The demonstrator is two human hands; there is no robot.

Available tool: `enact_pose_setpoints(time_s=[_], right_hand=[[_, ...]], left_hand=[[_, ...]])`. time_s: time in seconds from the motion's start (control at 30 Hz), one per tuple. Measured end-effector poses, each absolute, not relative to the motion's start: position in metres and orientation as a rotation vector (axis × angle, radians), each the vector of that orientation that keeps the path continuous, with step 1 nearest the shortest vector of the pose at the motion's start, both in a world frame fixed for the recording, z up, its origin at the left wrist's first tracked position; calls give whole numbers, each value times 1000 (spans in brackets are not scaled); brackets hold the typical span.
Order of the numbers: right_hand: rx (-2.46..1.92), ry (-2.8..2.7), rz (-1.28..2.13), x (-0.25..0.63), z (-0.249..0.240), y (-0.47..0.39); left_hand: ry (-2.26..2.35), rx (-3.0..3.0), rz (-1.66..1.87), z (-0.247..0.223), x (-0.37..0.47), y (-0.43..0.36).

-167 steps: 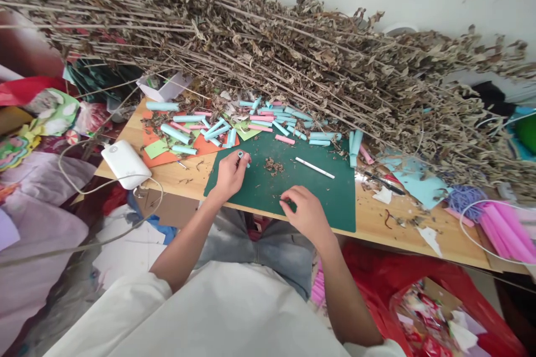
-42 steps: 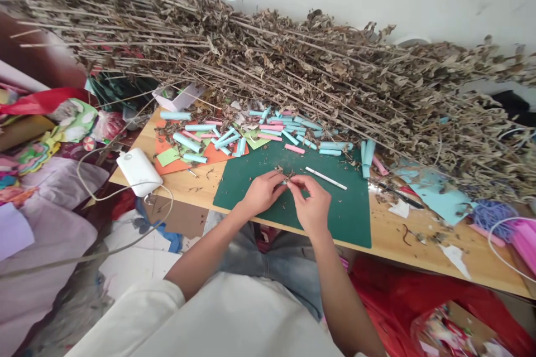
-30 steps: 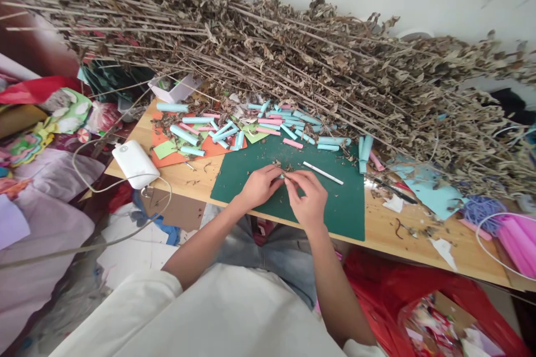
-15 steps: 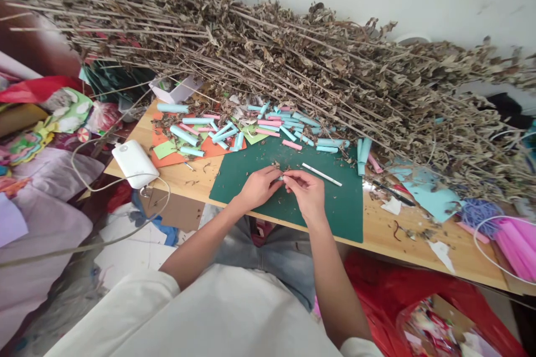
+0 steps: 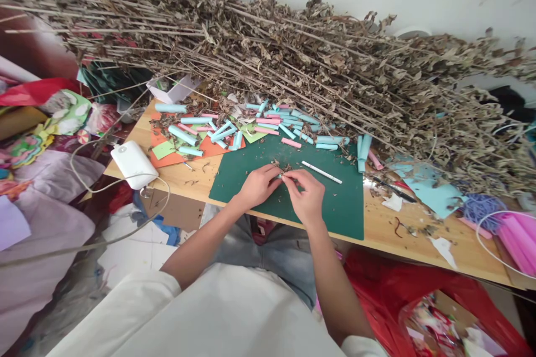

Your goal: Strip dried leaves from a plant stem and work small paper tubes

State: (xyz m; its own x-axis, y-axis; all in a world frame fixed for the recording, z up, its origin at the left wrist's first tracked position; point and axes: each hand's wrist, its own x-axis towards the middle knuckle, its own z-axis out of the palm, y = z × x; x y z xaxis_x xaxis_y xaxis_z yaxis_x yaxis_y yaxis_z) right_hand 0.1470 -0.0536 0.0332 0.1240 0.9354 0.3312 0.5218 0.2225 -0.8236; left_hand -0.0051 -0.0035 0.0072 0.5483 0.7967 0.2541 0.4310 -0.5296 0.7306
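Observation:
My left hand (image 5: pixel 258 187) and my right hand (image 5: pixel 307 194) meet over the green cutting mat (image 5: pixel 343 212), fingertips pinched together. Between them shows the end of a small light-blue paper roll (image 5: pixel 280 176), mostly covered by the fingers. Crumbled dry leaves (image 5: pixel 286 167) lie just beyond the fingertips. A thin white stick (image 5: pixel 321 172) rests on the mat to the right of my hands. Farther back, several blue paper rolls (image 5: pixel 183 135) and pink paper rolls (image 5: pixel 291 143) are scattered in a heap.
A large pile of dried leafy stalks (image 5: pixel 268 50) spans the back of the wooden table (image 5: pixel 389 240). A white power bank (image 5: pixel 134 164) with a cable sits at the left edge. Black pen (image 5: pixel 396 189), blue paper (image 5: pixel 439 195) and scraps lie at right. A red bag (image 5: pixel 377 290) is below.
Both hands stay in nearly the same place, with only slight finger movement around the small blue roll. The view has shifted slightly.

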Motion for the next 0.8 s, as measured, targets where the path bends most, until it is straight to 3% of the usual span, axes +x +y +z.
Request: enact_pose_setpoints(time_s=[0.17,0.37,0.6,0.8], right_hand=[[-1473,-1833,179,147,26,-61],[-1581,-1714,125,139,31,-57],[-1704,-1482,384,127,44,-46],[-1565,-1258,721,129,42,-47]], left_hand=[[977,2167,800,7,-6,-3],[944,2183,803,5,-6,-3],[983,2228,798,4,-5,-2],[1007,2195,797,6,-5,-3]])
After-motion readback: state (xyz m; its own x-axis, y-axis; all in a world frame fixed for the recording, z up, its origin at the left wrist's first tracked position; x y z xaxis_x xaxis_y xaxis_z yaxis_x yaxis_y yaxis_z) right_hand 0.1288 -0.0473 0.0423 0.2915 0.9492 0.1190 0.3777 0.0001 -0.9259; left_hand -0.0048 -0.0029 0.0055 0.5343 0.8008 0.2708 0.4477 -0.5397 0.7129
